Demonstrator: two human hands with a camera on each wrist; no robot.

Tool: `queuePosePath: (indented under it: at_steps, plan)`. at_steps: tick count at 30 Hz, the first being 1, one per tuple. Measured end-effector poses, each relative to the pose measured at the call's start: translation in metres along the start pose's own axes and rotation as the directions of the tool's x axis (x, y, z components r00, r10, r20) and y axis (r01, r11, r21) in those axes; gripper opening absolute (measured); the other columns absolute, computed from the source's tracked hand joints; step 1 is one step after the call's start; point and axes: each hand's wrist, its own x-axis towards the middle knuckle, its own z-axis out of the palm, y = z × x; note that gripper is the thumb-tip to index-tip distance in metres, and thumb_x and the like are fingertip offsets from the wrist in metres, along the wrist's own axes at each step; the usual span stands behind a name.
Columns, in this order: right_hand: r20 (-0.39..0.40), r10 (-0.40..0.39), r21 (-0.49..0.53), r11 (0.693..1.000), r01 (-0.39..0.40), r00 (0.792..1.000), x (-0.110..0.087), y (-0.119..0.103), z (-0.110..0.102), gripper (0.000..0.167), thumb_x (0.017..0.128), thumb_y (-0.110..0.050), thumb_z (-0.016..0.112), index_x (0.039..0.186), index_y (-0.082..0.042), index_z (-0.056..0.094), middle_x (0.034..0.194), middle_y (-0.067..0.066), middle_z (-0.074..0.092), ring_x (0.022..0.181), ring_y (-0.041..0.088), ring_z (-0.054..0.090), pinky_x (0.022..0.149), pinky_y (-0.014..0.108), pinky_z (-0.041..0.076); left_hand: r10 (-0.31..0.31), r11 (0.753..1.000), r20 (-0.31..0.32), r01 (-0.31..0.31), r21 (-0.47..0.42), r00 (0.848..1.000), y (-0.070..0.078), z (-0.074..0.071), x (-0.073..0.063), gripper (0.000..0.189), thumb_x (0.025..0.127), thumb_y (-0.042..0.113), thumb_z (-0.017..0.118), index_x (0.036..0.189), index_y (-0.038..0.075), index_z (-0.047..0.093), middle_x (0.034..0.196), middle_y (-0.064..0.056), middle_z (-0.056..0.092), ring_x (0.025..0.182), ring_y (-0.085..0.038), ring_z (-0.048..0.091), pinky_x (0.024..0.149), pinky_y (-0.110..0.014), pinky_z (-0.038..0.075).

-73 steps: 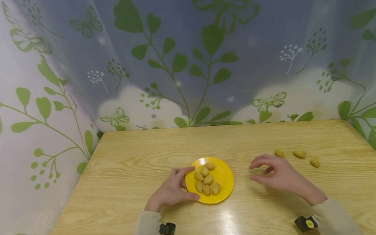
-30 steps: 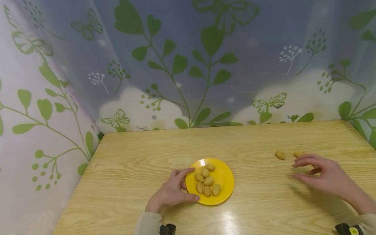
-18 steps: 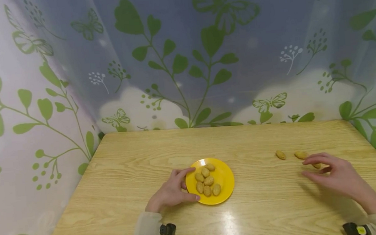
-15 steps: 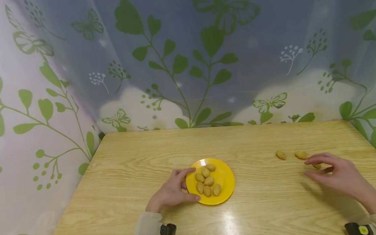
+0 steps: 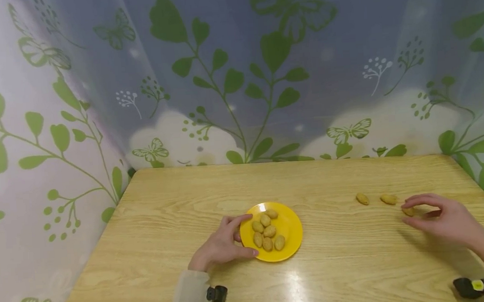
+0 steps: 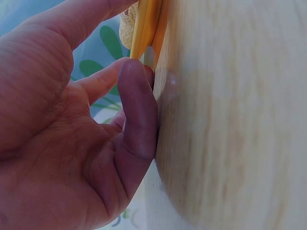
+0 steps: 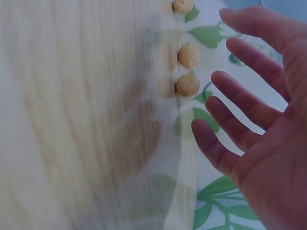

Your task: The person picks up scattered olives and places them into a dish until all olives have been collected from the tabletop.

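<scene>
My left hand [image 5: 223,243] grips the left rim of a small yellow plate [image 5: 291,231], thumb and index finger laid along its edge. Several tan, wrinkled walnuts [image 5: 269,231] lie in the plate. In the left wrist view, curled fingers [image 6: 139,110] meet the plate's edge. Over at the right, my right hand [image 5: 449,220] hovers with thumb and fingers apart around the rightmost loose walnut [image 5: 408,211], which it partly hides. The right wrist view shows spread fingers [image 7: 244,98] with space between them and the walnuts [image 7: 187,85].
Two more walnuts lie on the table to the left of the right hand, one near it [image 5: 388,199] and one farther off [image 5: 362,198]. The wooden table [image 5: 186,192] ends at a leaf-patterned curtain [image 5: 238,99] behind and at the sides.
My right hand has travelled from beside the plate rightward, past two loose walnuts, to the rightmost one. The left hand, the plate and its walnuts stay put.
</scene>
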Motion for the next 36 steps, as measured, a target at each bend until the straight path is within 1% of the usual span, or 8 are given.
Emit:
queuePosePath:
  at_steps: [6,16,20,23,26,31,34,36]
  plan:
    - [0.079,0.046,-0.098,0.994,-0.038,0.996,0.008,0.017,-0.008,0.03,0.083,-0.021,0.087,0.109,-0.012,0.077,0.112,-0.05,0.043,0.102,-0.033,0.034,0.068,0.014,0.048,0.0,1.0,0.001,0.0,0.001,1.0,0.0,-0.001,-0.001,0.088,0.079,0.036,0.088,0.155,0.024,0.044,0.141,-0.012,0.042,0.097,-0.017,0.052,0.08,-0.034,0.042]
    - [0.152,0.123,-0.175,0.98,-0.095,0.981,0.015,0.04,-0.016,0.037,0.084,-0.035,0.085,0.117,-0.02,0.076,0.106,-0.047,0.047,0.099,-0.033,0.032,0.072,0.017,0.041,-0.007,1.0,-0.001,0.007,0.008,1.0,0.0,-0.001,0.0,0.09,0.078,0.036,0.089,0.155,0.023,0.044,0.141,-0.011,0.042,0.095,-0.016,0.052,0.081,-0.034,0.043]
    - [0.188,0.167,-0.151,0.979,-0.14,0.968,0.017,0.043,-0.015,0.044,0.086,-0.038,0.083,0.123,-0.016,0.074,0.108,-0.044,0.048,0.101,-0.033,0.028,0.091,0.044,0.049,-0.004,1.0,-0.002,0.004,0.002,1.0,0.0,-0.001,0.0,0.09,0.078,0.036,0.089,0.155,0.023,0.044,0.141,-0.012,0.042,0.094,-0.016,0.052,0.082,-0.035,0.043]
    - [0.208,0.193,-0.125,0.978,-0.17,0.959,0.019,0.045,-0.015,0.049,0.087,-0.039,0.082,0.127,-0.014,0.072,0.108,-0.044,0.047,0.101,-0.033,0.026,0.094,0.067,0.039,-0.003,1.0,-0.002,0.003,0.003,1.0,-0.001,0.0,0.0,0.09,0.078,0.036,0.089,0.155,0.023,0.043,0.141,-0.012,0.042,0.094,-0.016,0.052,0.082,-0.035,0.043]
    - [0.219,0.187,-0.126,0.979,-0.162,0.958,0.02,0.047,-0.016,0.049,0.087,-0.038,0.082,0.128,-0.015,0.071,0.109,-0.045,0.045,0.102,-0.032,0.027,0.095,0.059,0.042,-0.004,1.0,0.0,0.004,0.006,1.0,-0.001,0.0,0.0,0.09,0.078,0.037,0.089,0.155,0.023,0.043,0.141,-0.011,0.042,0.094,-0.016,0.052,0.081,-0.034,0.043]
    - [0.224,0.152,-0.148,0.982,-0.12,0.963,0.022,0.049,-0.017,0.045,0.086,-0.037,0.083,0.126,-0.018,0.073,0.11,-0.045,0.044,0.103,-0.031,0.03,0.081,0.021,0.042,-0.008,1.0,0.0,0.008,0.01,1.0,-0.001,0.0,0.0,0.09,0.078,0.037,0.089,0.155,0.024,0.043,0.14,-0.011,0.042,0.094,-0.016,0.051,0.081,-0.034,0.042]
    - [0.234,0.144,-0.139,0.984,-0.114,0.962,0.023,0.05,-0.018,0.046,0.085,-0.036,0.084,0.125,-0.017,0.073,0.111,-0.045,0.044,0.102,-0.031,0.032,0.074,0.012,0.041,-0.011,1.0,-0.004,0.011,0.012,1.0,0.0,0.0,0.0,0.09,0.078,0.038,0.089,0.155,0.024,0.043,0.14,-0.011,0.042,0.094,-0.016,0.051,0.08,-0.034,0.042]
    - [0.245,0.147,-0.131,0.984,-0.118,0.958,0.023,0.05,-0.018,0.046,0.085,-0.036,0.084,0.125,-0.016,0.073,0.111,-0.046,0.043,0.102,-0.031,0.032,0.073,0.012,0.042,-0.011,1.0,-0.005,0.011,0.013,1.0,0.0,-0.001,0.0,0.09,0.078,0.038,0.089,0.155,0.024,0.044,0.141,-0.011,0.042,0.094,-0.016,0.051,0.08,-0.034,0.042]
